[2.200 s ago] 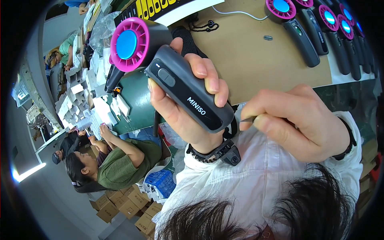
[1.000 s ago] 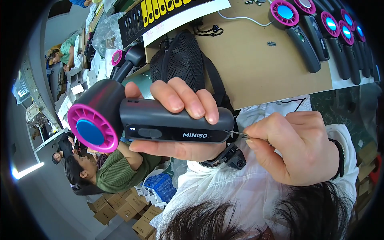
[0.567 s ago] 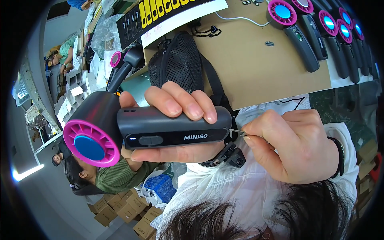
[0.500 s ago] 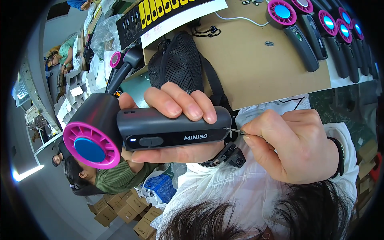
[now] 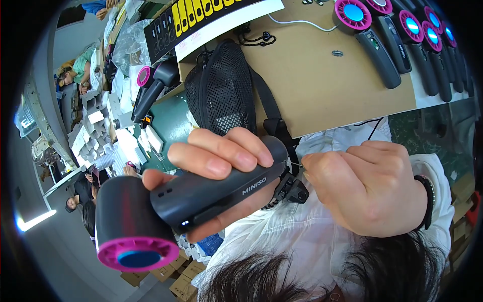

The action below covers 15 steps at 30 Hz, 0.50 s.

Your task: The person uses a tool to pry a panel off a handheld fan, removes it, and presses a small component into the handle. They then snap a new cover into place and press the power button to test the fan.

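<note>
My left hand [image 5: 221, 156] is wrapped round a dark grey handheld fan [image 5: 221, 194]. The fan's round head, with a magenta ring and a blue centre, hangs at the lower left, facing down. Small indicator lights glow on the handle, which slants up to the right. My right hand [image 5: 359, 186] pinches a thin metal pointed tool [image 5: 295, 164], most of it hidden in the fingers. The tip of the tool meets the free end of the handle.
Several like fans [image 5: 410, 50] lie at the right of a brown board [image 5: 322, 95]. Left of them are a black mesh bag [image 5: 221, 90], a white cable [image 5: 302, 23] and a black cord [image 5: 261, 38]. More fans [image 5: 151, 88] rest by the green table [image 5: 171, 123]. Other people work beyond.
The fan has swung head-down and rolled, so its magenta ring now points lower and its button side turns downward. My right hand has stayed near the handle's end, slightly lower.
</note>
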### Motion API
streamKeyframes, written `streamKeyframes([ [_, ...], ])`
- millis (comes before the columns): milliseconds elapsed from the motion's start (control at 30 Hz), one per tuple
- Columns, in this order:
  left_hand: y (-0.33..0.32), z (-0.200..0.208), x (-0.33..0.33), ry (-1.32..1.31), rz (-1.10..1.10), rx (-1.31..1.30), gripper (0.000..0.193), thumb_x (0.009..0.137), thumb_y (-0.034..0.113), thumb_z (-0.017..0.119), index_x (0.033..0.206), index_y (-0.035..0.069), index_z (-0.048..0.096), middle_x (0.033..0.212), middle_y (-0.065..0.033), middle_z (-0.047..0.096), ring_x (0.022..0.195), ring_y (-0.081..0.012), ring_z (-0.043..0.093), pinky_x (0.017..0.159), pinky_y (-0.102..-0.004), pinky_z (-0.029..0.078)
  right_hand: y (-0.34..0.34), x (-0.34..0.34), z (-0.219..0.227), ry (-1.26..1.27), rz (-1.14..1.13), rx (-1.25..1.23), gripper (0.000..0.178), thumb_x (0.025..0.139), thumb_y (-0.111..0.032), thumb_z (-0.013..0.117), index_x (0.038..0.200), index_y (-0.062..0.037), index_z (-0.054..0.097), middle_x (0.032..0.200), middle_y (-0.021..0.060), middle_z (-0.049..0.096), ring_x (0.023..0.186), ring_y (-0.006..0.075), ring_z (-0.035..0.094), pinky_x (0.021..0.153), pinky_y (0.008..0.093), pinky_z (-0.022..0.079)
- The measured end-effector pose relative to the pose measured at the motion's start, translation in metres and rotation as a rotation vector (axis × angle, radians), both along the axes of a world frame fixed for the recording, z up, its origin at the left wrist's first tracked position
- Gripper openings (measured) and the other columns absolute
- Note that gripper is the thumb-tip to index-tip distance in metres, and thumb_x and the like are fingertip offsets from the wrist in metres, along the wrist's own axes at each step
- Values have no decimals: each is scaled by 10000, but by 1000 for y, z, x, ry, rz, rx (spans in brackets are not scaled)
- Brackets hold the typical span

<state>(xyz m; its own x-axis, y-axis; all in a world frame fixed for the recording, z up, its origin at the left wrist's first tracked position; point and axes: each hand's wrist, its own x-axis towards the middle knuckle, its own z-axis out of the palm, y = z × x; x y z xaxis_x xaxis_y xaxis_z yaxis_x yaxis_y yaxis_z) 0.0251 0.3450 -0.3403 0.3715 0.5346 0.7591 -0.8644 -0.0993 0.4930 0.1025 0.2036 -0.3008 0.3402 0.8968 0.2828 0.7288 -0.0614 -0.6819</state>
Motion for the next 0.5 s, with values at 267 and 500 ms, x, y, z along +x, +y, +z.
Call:
streamKeyframes([
  [267,2,1,2,-18,34,94,680,847,544,439,1302,55,313,857,-86,418,653,-153,437,429,-218,385,2,11,-1,-88,104,-56,216,583,-39,602,795,-20,568,517,24,447,437,167,481,406,272,369],
  [500,2,0,3,-18,-19,33,670,850,531,443,1295,46,318,840,-82,404,640,-148,423,411,-214,378,7,17,-14,46,163,-14,234,572,-38,600,804,-36,572,563,35,471,498,192,512,454,299,391],
])
